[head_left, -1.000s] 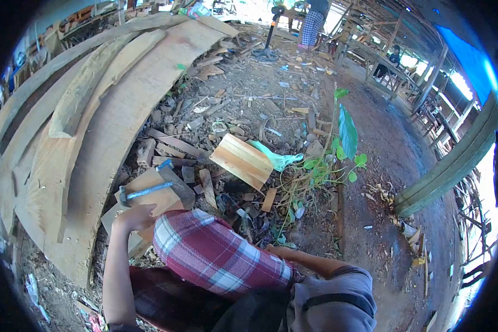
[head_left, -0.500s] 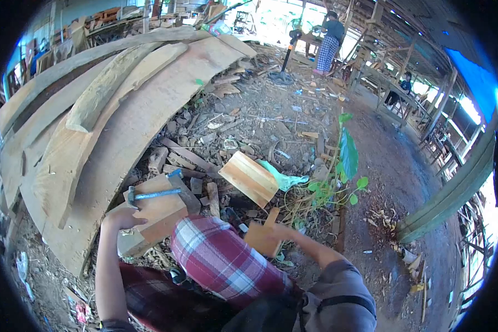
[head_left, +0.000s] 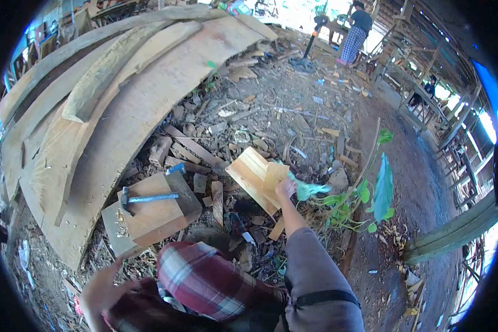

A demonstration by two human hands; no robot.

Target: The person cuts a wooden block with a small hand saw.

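Note:
My right hand [head_left: 285,189] is closed on a small flat wooden piece [head_left: 275,174], which overlaps a pale, striped wooden board [head_left: 248,172] lying on the ground. A green plastic bag [head_left: 311,189] lies beside that board. At lower left, my left hand [head_left: 106,279] is blurred, with fingers stretched out and nothing visible in them. It is near the front edge of a wooden block [head_left: 163,218]. On top of the block rests a hammer [head_left: 149,198] with a blue-grey handle and dark head. A small blue object [head_left: 175,168] lies at the block's far corner.
Large curved wooden slabs [head_left: 166,91] lean at left. Wood scraps and rubble [head_left: 235,119] cover the ground ahead. A leafy plant [head_left: 365,193] stands right of the board, with a slanted post [head_left: 448,228] beyond. A person [head_left: 357,33] stands far back; another sits at right.
My right hand has moved forward with the small wooden piece, from beside my knee to over the striped board. My left hand has drawn back from the hammer and block towards my body.

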